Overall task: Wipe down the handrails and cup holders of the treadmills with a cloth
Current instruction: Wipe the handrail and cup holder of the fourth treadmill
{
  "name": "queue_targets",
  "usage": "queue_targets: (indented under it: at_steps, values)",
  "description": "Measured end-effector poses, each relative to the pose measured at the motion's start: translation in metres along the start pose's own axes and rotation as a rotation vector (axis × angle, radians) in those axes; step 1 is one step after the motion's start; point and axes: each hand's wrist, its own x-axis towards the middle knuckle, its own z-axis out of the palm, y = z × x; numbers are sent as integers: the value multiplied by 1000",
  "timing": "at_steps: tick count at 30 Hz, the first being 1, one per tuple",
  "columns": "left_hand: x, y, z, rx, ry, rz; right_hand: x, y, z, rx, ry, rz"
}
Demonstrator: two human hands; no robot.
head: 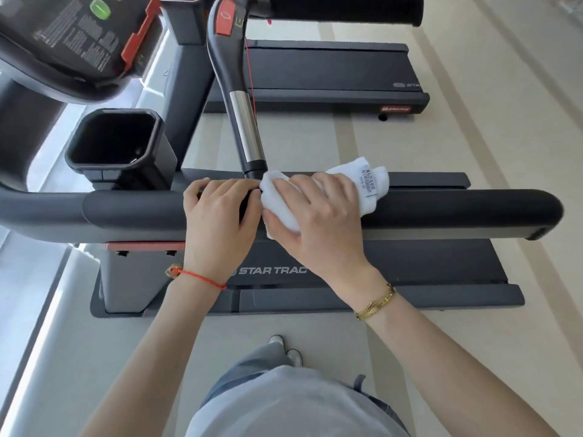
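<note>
A thick black handrail (457,211) of the near treadmill runs across the middle of the view. A white cloth (362,184) with a sewn label is draped over it. My right hand (318,216) lies on the cloth with its fingers curled over it, pressing it to the rail. My left hand (217,216) grips the bare rail just left of the cloth, its fingers wrapped over the top. A black square cup holder (116,140) sits behind the rail at the left, apart from both hands.
A grey bar with a chrome sensor section (247,130) slants from the console (63,36) down to the rail by the cloth. A red safety cord (250,77) hangs beside it. A second treadmill deck (331,74) lies beyond. My feet stand on beige floor (441,342).
</note>
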Motion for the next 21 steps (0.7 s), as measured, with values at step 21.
queue_targets:
  at_steps: [21]
  values:
    - [18, 58, 27, -172, -204, 190, -26, 95, -32, -61, 102, 59]
